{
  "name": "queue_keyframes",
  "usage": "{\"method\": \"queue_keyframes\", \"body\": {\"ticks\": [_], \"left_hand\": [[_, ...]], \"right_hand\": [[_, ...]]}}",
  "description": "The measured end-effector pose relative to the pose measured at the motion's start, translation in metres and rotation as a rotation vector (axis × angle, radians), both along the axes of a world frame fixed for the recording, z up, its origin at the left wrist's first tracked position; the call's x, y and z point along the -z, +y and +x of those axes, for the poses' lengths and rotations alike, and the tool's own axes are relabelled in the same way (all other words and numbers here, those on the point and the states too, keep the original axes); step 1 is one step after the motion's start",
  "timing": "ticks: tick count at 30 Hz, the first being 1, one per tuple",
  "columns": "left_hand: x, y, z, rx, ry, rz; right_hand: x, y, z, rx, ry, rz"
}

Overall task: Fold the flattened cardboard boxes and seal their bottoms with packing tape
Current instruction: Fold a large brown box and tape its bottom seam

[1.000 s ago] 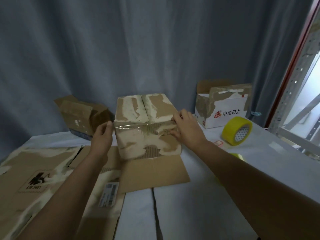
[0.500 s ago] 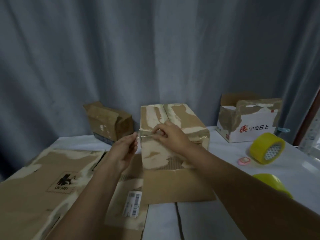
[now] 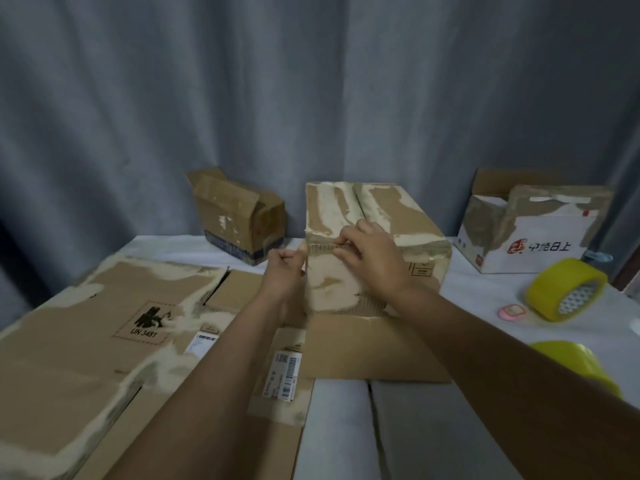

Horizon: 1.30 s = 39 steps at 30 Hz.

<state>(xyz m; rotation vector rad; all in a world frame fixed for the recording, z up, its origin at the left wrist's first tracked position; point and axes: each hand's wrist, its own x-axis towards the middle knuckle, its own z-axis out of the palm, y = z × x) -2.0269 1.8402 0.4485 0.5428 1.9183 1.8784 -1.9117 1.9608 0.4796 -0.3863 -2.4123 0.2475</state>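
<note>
Pressing the tape on the upturned box

Our right hand pinches the tape at the front top edge of the box, mid-table; our left hand is curled beside its corner, contents unclear. We judge the cardboard light, stiff, worn: hold by the edges.

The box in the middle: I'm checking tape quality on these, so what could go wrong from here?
The cardboard box has a torn, peeling skin, so tape pressed on by the right hand may bond poorly. The left hand pinches at the corner; a thin strip there could wrinkle or stick to itself, though the strip is hard to see. The upright tape roll might roll away.
</note>
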Motion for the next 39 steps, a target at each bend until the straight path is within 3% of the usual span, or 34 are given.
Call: {"method": "queue_keyframes", "body": {"ticks": [3, 5, 9, 12, 17, 22, 28, 32, 35, 37, 39], "left_hand": [[0.004, -0.009, 0.0, -0.116, 0.166, 0.006], [0.002, -0.014, 0.002, -0.166, 0.345, 0.11], [0.0, -0.014, 0.008, -0.095, 0.855, 0.109], [-0.002, -0.014, -0.005, -0.041, 1.046, 0.065], [-0.016, -0.018, -0.015, 0.041, 1.108, -0.012], [-0.024, -0.015, -0.021, 0.15, 0.919, -0.026], [-0.016, -0.014, -0.026, 0.199, 0.893, 0.012], [-0.015, -0.014, -0.025, 0.225, 0.891, -0.006], [-0.016, -0.016, -0.022, 0.214, 0.915, -0.029], [-0.015, -0.016, -0.023, 0.203, 0.905, -0.062], [-0.016, -0.014, -0.021, 0.187, 0.875, -0.083]], "right_hand": [[0.001, -0.001, -0.002, 0.013, -0.003, 0.009], [0.002, -0.002, -0.003, 0.014, 0.004, 0.012], [0.002, -0.001, 0.0, 0.011, 0.002, -0.001], [-0.002, 0.0, 0.003, -0.009, -0.018, -0.028], [-0.01, 0.016, 0.023, -0.183, -0.007, -0.156], [-0.01, 0.051, 0.058, -0.017, -0.023, -0.165], [0.007, 0.059, 0.064, 0.171, -0.089, -0.078], [0.006, 0.059, 0.068, 0.122, -0.103, -0.069], [0.001, 0.066, 0.069, 0.085, -0.233, -0.072], [0.001, 0.074, 0.072, 0.137, -0.269, -0.13], [-0.006, 0.073, 0.081, 0.234, -0.121, -0.365]]}}
